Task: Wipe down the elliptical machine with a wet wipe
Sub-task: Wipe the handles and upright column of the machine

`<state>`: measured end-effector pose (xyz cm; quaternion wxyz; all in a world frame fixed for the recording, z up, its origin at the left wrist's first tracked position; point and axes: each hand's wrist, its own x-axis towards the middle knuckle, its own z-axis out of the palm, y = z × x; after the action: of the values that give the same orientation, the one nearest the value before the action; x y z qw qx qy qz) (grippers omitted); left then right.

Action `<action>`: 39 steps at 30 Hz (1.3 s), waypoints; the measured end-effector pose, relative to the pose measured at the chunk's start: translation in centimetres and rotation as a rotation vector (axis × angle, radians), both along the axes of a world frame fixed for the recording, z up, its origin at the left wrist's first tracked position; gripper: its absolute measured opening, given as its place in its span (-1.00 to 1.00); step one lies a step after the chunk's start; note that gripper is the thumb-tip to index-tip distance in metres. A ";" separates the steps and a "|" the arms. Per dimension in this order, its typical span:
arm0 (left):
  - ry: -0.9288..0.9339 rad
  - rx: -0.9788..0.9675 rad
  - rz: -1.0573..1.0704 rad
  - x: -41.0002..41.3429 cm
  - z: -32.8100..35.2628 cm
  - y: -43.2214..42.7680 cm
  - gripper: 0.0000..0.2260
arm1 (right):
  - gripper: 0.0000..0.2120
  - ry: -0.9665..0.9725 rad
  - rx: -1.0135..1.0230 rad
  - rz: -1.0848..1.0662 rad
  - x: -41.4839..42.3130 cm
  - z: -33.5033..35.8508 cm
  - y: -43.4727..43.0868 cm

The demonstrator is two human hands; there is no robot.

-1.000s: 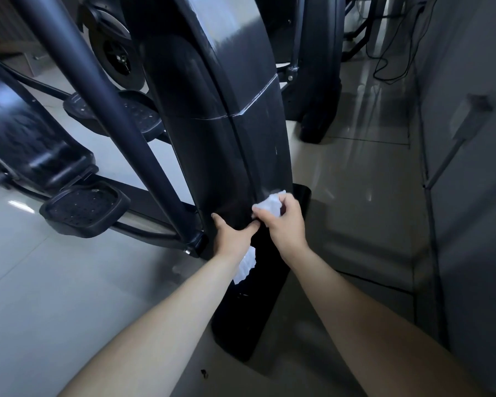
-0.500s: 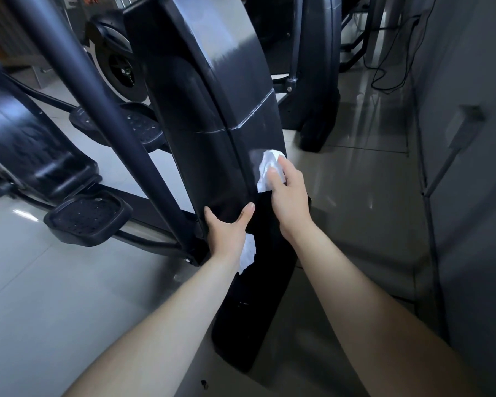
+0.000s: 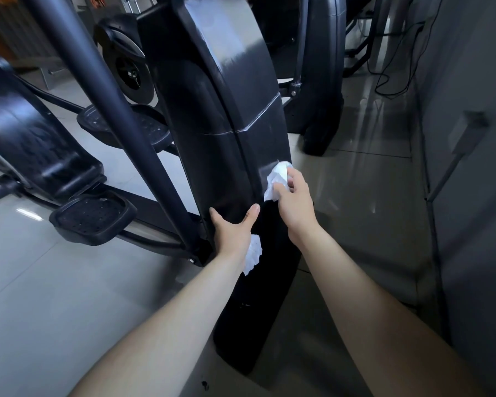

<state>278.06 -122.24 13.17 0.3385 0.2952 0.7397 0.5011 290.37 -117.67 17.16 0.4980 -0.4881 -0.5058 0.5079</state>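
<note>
The elliptical machine's tall black housing (image 3: pixel 229 116) fills the middle of the head view. My right hand (image 3: pixel 294 199) pinches a crumpled white wet wipe (image 3: pixel 277 179) and holds it against the housing's right face, just below the seam line. My left hand (image 3: pixel 232 230) lies lower on the front of the housing, thumb and fingers spread, pressing a second white wipe (image 3: pixel 252 255) under its palm. That wipe sticks out beside my wrist.
A black pedal (image 3: pixel 90 214) and a slanted black bar (image 3: pixel 103 90) stand to the left. A second black machine (image 3: pixel 321 81) is behind on the right. A grey wall (image 3: pixel 470 138) with cables runs close along the right, over glossy floor tiles (image 3: pixel 364 179).
My right hand slid its wipe up the right face of the housing, from beside my left hand to well above it. My left hand kept its place.
</note>
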 end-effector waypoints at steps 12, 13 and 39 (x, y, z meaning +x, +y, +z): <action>-0.011 0.006 -0.007 0.2 0.0 -0.2 0.08 | -0.84 -0.043 0.213 -0.058 -1.5 0.8 -0.5; -0.022 0.014 -0.011 0.3 0.0 -0.3 0.07 | -0.90 -0.027 0.205 -0.072 -1.8 0.1 -1.0; 0.101 -0.186 -0.306 -3.1 -9.2 -4.8 -0.56 | -0.70 -0.374 -0.125 -0.116 -2.1 -15.9 -3.6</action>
<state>275.00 -127.04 4.00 0.3988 0.3966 0.7454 0.3578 288.30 -121.27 1.23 0.3924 -0.6320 -0.5283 0.4092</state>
